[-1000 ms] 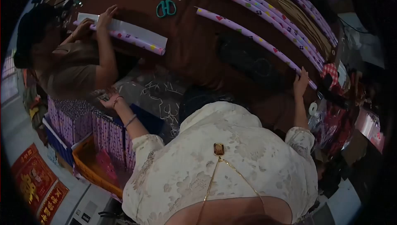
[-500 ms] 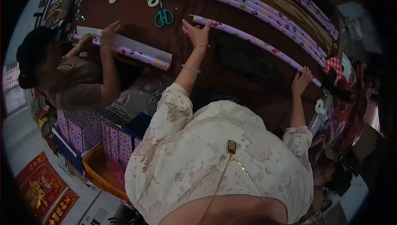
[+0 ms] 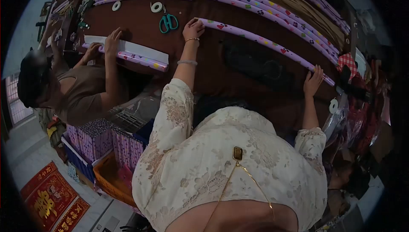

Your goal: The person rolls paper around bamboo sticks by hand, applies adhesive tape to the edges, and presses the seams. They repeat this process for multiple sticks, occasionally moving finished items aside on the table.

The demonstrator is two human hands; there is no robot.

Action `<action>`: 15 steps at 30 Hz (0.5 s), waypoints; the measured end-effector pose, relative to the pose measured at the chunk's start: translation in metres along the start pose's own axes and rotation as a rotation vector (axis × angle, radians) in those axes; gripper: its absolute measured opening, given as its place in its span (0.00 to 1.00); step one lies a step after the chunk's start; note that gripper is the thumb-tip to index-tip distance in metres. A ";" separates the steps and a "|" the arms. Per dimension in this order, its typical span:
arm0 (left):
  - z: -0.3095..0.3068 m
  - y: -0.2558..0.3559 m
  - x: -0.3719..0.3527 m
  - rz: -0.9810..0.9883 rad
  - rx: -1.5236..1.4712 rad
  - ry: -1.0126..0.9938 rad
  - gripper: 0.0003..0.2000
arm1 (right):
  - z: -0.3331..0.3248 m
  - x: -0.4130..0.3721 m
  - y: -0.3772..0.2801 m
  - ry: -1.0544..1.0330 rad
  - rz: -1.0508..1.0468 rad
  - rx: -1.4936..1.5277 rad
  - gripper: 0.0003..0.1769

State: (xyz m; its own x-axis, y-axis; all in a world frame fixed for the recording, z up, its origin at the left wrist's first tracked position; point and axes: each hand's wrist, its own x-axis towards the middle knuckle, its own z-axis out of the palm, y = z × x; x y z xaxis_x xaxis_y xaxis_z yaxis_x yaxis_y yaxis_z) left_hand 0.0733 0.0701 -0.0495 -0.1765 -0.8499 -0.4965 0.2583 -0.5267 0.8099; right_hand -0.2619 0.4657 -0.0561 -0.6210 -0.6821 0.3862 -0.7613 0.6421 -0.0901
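Note:
A long lilac roll of patterned wrapping paper lies slantwise across the brown table in front of me. At its left end is my left hand, fingers curled closed on the tip of the roll. My right hand rests near the other end, its fingers stretched out over the paper. Left of my left hand lie teal-handled scissors and a white roll of tape. Further rolls of the same paper lie side by side beyond the one I touch.
At the left, a co-worker has both hands on a partly rolled lilac sheet. Brown paper strips lie among the far rolls. An orange crate and packed patterned bundles stand lower left. Another tape roll sits by the right edge.
My left hand has gone from spread fingers to closed on the roll's left end, shifting slightly left. My right hand stays near the right end. The co-worker's hands have barely moved.

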 end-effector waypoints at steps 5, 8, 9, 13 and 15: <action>-0.002 -0.003 0.004 0.000 -0.051 -0.025 0.20 | 0.000 0.000 0.000 -0.001 0.018 -0.011 0.25; 0.000 -0.003 0.003 0.014 -0.082 -0.024 0.19 | -0.001 0.000 -0.002 -0.001 0.021 0.005 0.25; 0.001 -0.002 0.003 0.010 -0.079 -0.020 0.18 | -0.001 0.000 -0.002 -0.002 0.024 0.005 0.25; 0.001 -0.003 0.002 0.005 -0.095 -0.028 0.14 | -0.001 -0.001 0.000 -0.004 0.018 0.019 0.25; 0.001 -0.003 0.003 0.011 -0.098 -0.032 0.14 | 0.000 0.002 0.000 0.011 0.004 0.037 0.25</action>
State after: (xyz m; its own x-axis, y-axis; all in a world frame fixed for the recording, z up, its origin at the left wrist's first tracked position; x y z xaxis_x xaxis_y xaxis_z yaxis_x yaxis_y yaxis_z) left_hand 0.0712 0.0694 -0.0526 -0.2025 -0.8558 -0.4760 0.3519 -0.5172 0.7802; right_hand -0.2628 0.4642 -0.0557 -0.6218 -0.6759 0.3957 -0.7656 0.6309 -0.1257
